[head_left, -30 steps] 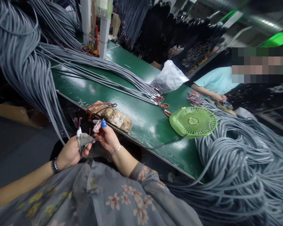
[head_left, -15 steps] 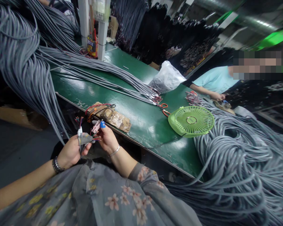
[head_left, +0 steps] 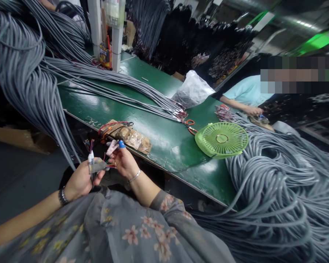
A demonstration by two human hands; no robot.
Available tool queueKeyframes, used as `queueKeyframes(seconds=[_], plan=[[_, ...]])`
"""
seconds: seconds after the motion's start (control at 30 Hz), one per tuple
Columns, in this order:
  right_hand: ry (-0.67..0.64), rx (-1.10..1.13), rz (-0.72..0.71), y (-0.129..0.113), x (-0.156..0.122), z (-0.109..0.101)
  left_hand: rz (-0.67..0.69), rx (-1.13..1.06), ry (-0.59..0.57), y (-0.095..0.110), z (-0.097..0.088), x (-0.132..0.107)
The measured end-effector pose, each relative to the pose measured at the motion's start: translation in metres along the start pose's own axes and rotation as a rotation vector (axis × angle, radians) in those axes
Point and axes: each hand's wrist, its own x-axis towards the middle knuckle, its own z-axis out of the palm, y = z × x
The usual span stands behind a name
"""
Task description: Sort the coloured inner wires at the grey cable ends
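Note:
My left hand [head_left: 80, 179] is closed around the end of a grey cable [head_left: 98, 165], with its thin coloured wires [head_left: 90, 144] fanning out above the fist. A white cot covers one of its fingers. My right hand [head_left: 124, 162] pinches some of those wires close to the cable end; a blue cot sits on one fingertip and a pink one on another. Both hands hover just in front of the green table's near edge [head_left: 164, 168], over my lap.
A taped brown block [head_left: 127, 134] with red wire lies by the edge. A green fan [head_left: 222, 139] lies face up. Grey cable bundles [head_left: 274, 204] pile right and hang left [head_left: 24, 80]. A clear bag [head_left: 193, 89] sits farther back. Another person's hand [head_left: 252, 109] works at far right.
Both hands keep their grip on the cable end and have hardly moved. The view has drifted slightly, shifting the scene a little left.

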Motion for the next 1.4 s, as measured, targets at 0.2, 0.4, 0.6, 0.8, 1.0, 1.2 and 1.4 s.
queueKeyframes(seconds=[0.2,0.4,0.6,0.8,1.0,1.2,1.4], plan=[[-0.013,-0.012,-0.007,-0.002,-0.001,-0.003,0.002,0.054,-0.019,-0.004,-0.01,-0.008],[-0.024,-0.076,-0.065,-0.001,-0.001,-0.004,0.011,0.013,0.02,0.0,-0.01,-0.008],[0.081,-0.216,-0.079,-0.003,-0.001,-0.002,0.033,-0.026,0.01,0.002,-0.007,-0.003],[-0.007,-0.111,-0.089,-0.001,-0.001,-0.004,0.058,-0.065,-0.014,-0.001,-0.007,0.003],[-0.01,-0.096,-0.118,0.004,0.001,-0.004,0.018,-0.034,0.01,-0.004,-0.004,0.007],[0.004,-0.061,-0.031,0.0,-0.002,-0.001,0.018,-0.021,0.002,-0.002,-0.005,0.003],[-0.005,-0.098,-0.029,-0.005,-0.001,-0.002,0.053,0.009,-0.002,-0.005,-0.012,-0.004]])
